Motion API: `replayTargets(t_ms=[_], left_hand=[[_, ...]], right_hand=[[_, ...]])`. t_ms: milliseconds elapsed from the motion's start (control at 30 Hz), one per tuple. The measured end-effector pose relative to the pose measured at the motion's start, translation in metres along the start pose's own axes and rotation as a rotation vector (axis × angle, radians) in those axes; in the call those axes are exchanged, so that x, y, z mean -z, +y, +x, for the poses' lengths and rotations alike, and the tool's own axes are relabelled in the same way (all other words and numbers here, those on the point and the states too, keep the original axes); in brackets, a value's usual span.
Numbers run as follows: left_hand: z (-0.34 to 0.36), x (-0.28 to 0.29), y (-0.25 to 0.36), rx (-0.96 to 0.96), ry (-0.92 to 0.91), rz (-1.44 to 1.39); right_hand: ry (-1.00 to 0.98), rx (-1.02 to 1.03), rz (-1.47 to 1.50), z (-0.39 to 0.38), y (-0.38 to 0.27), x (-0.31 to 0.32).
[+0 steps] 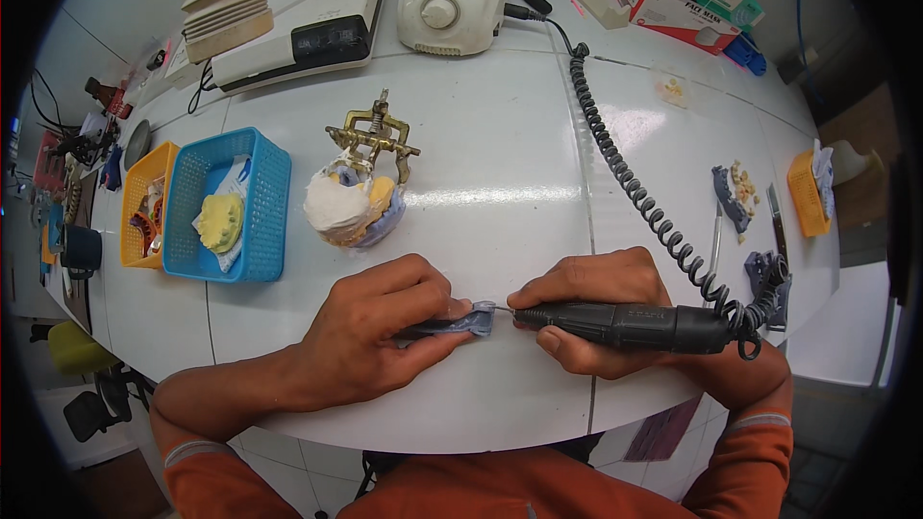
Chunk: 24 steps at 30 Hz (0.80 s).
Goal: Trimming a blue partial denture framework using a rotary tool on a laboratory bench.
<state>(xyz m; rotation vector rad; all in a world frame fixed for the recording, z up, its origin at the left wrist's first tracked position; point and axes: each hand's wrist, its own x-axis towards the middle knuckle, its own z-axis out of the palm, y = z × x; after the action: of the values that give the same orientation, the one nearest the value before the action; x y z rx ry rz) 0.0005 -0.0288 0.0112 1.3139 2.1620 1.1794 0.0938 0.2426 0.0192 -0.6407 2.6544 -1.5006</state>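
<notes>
My left hand point(370, 336) pinches a small blue-grey piece point(480, 318) between thumb and fingers, just above the white tabletop. What the piece is exactly, I cannot make out. My right hand point(615, 279) is wrapped round a black rotary handpiece point(625, 325), held level with its thin bur pointing left. The bur tip is at the right end of the piece; whether it touches, I cannot tell. A black coiled cord point(630, 168) runs from the handpiece to a white control unit point(452, 0). Beyond my left hand stands a brass articulator point(375, 139) with a white plaster model point(336, 207).
At left, a blue basket point(274, 202) holds a yellow dental cast point(221, 221), beside an orange basket point(130, 202). Tooth pieces point(742, 187), a knife point(777, 221) and a small orange basket point(806, 197) lie at right. A white machine point(288, 48) and a box point(683, 10) stand behind.
</notes>
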Motion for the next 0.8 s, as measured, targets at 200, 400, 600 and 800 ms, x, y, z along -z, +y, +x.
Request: replayTargets(t_ms=[200, 400, 600, 800], left_hand=[[0.0004, 0.0006, -0.0005, -0.016, 0.005, -0.005], [0.0005, 0.001, -0.0005, -0.005, 0.0, 0.002], [0.0007, 0.0005, -0.0007, -0.006, 0.001, -0.012], [0.0005, 0.0004, -0.0004, -0.006, 0.002, 0.007]], right_hand=[[0.117, 0.084, 0.017, -0.0014, 0.0001, -0.0053], [0.047, 0.036, 0.015, -0.0003, -0.0021, -0.0021], [0.103, 0.083, 0.017, -0.0012, 0.0032, -0.007], [0.114, 0.098, 0.018, -0.0011, 0.0044, -0.0076]])
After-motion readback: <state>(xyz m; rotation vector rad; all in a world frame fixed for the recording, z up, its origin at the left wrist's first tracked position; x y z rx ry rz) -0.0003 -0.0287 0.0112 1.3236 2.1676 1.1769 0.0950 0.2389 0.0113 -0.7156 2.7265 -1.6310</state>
